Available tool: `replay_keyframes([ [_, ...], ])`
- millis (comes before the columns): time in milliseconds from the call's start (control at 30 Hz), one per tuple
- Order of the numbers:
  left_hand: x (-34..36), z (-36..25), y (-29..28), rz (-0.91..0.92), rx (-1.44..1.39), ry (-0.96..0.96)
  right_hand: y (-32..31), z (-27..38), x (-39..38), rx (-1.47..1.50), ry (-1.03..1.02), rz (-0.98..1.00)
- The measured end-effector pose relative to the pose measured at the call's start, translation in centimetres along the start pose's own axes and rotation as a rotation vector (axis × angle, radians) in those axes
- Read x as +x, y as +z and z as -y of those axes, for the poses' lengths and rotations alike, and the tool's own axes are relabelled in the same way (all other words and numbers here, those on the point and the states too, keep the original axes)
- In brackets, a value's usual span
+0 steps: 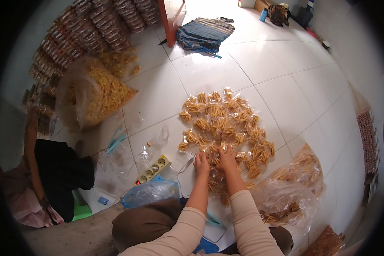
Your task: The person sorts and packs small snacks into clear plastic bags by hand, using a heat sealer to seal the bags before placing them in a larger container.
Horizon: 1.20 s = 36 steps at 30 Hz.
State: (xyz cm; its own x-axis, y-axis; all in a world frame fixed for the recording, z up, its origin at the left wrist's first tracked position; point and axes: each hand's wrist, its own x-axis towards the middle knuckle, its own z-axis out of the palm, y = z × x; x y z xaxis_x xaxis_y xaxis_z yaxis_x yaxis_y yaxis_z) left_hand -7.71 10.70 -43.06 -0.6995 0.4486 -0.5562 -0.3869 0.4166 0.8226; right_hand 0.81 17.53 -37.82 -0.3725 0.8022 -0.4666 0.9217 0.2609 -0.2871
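Small clear packets of golden-brown snack sticks (217, 112) lie in a wide pile on the tiled floor. At the pile's near edge is my left hand (202, 163), its fingers curled together; what they hold, if anything, is too small to make out. Close beside it, my right hand (227, 160) reaches into the packets with its fingers closed on one packet of snack sticks. More packets lie under and between my wrists. To the right stands a large clear bag (286, 192) with brown snack pieces inside.
A power strip (153, 171) and a blue plastic bag (151, 193) lie left of my arms. Farther left is a big bag of yellow ring-shaped snacks (109, 91), before stacked packets (89, 30). A striped cloth (205, 35) lies by the doorway. Packet strips (367, 141) line the right wall.
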Motion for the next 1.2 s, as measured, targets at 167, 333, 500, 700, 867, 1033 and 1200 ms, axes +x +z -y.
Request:
replay_keyframes([
  [167,-0.9,-3.0,-0.7,0.207,-0.379,-0.232,1.4,-1.1,-0.2,0.154,-0.138,-0.086],
  [333,-0.1,-2.6,-1.3,0.477,-0.629,-0.324,1.9,-1.8,-1.2,0.446,-0.284,-0.174],
  [500,-1.1,-4.5,-0.2,0.617,-0.709,-0.291,0.4,-1.6,-3.5,0.71,-0.282,-0.297],
  [700,-7.1,-10.0,-0.3,0.67,-0.532,-0.171,-1.6,-1.2,-7.9,1.008,-0.249,-0.501],
  [867,-12.0,-13.1,-1.9,0.879,-0.385,-0.117,-1.1,-0.7,-12.3,1.19,-0.246,-0.698],
  [1033,-18.0,-15.7,-3.9,1.045,-0.153,-0.091,-0.4,2.0,-19.4,1.307,-0.159,-1.013],
  [1200,-24.9,-16.0,-3.0,1.206,0.036,-0.021,-2.2,1.4,-25.7,1.284,0.007,-1.301],
])
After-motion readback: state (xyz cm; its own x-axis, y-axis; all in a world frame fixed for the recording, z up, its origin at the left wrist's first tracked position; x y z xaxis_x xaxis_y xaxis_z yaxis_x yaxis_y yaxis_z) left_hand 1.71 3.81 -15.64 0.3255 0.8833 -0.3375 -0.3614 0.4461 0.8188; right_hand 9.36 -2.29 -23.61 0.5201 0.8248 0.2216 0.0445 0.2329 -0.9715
